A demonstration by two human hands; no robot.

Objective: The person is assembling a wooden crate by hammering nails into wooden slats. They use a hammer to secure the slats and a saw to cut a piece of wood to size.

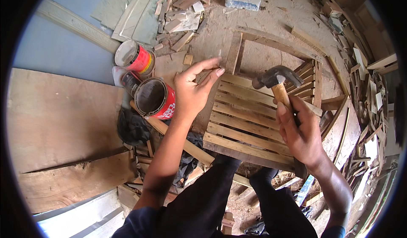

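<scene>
My right hand (300,130) grips the wooden handle of a claw hammer (277,77), its dark metal head raised above a slatted wooden chair (246,119). The chair lies on the ground before my feet, its seat slats facing up and its frame reaching away from me. Over the seat's far left corner, my left hand (195,85) is raised with thumb and forefinger brought together in a pinch. Whatever sits between those fingertips is too small and blurred to name.
Left of my left arm stand an open red can (153,98) and another red can (135,57). A plywood sheet (63,115) is at the left. Scrap wood (182,19) and pale blocks (242,1) lie at the far side; more offcuts (371,93) pile up on the right.
</scene>
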